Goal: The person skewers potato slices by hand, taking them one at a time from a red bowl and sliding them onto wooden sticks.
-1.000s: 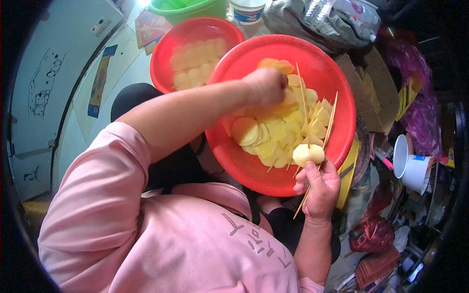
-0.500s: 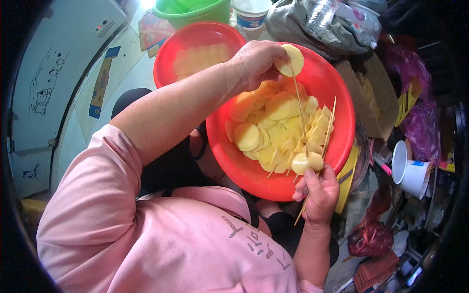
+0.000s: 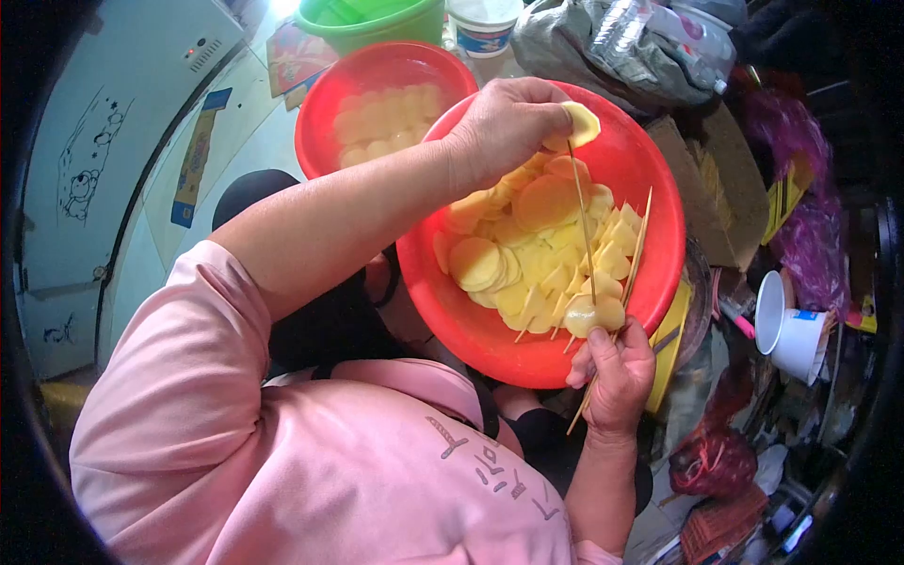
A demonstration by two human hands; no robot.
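My left hand (image 3: 513, 127) pinches a round, pale yellow potato slice (image 3: 579, 126), tilted at the upper tip of a bamboo skewer (image 3: 583, 221). Lower on that skewer sit potato slices (image 3: 593, 315) pressed together. My right hand (image 3: 617, 367) is closed round the skewer's lower part, just below those slices, and also holds other bare skewers (image 3: 640, 240). Beneath both hands stands a red basin (image 3: 664, 273) with a heap of potato slices (image 3: 480, 264). At the heap's right side, several filled skewers (image 3: 565, 297) lie with their ends sticking out.
Behind, a second red basin (image 3: 315, 122) holds rows of slices in liquid. A green tub (image 3: 377, 33) and a white bucket (image 3: 485, 33) stand farther back. To the right are a cardboard box (image 3: 702, 188) with skewers, a white bowl (image 3: 791, 325) and a red net bag (image 3: 713, 461).
The slice in my left hand has tilted from facing me to nearly edge-on, and moved slightly right at the skewer's tip. My right hand has barely moved.
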